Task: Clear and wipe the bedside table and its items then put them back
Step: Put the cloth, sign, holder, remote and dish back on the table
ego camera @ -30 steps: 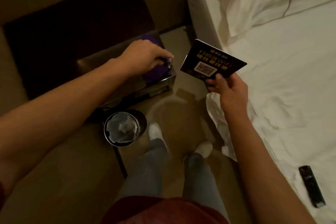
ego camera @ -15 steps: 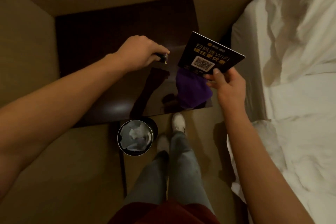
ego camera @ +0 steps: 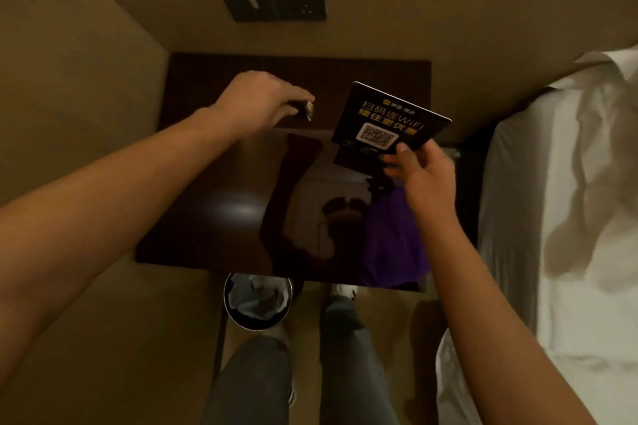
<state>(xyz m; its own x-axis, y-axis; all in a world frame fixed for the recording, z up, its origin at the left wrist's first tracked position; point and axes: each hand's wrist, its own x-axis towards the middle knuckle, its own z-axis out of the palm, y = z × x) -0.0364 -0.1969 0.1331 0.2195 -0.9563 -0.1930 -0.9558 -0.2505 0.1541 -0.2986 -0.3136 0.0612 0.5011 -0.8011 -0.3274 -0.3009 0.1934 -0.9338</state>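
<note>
Head view: left hand (ego camera: 257,98) grips a blurred small object (ego camera: 305,109); right hand (ego camera: 423,176) pinches the WiFi card (ego camera: 390,117).

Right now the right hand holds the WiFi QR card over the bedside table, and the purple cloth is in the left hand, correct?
Not quite. The head view shows the purple cloth lying on the bedside table; the left hand holds a small dark object. The right hand does hold the WiFi QR card.

Black card (ego camera: 390,117) with gold lettering and a white QR patch, purple cloth (ego camera: 393,241) on the glossy dark-brown table (ego camera: 214,183), white bedding (ego camera: 569,217).
</note>
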